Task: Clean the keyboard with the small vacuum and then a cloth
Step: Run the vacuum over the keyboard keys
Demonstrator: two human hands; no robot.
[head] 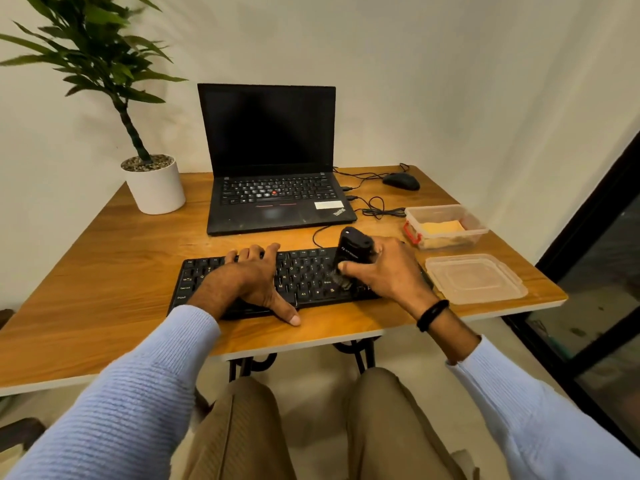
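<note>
A black keyboard (304, 277) lies on the wooden table (114, 265) in front of me. My left hand (254, 277) rests flat on its left half, fingers spread over the top edge and thumb on the table by the front edge. My right hand (384, 271) grips a small black vacuum (353, 249) upright, its brush end down on the keys of the right half. A yellow cloth (441, 226) lies inside a clear plastic box (476, 223) to the right.
An open black laptop (273, 188) stands behind the keyboard, with cables and a black mouse (401, 181) to its right. A clear lid (476, 278) lies near the table's right edge. A potted plant (156, 183) occupies the back left corner.
</note>
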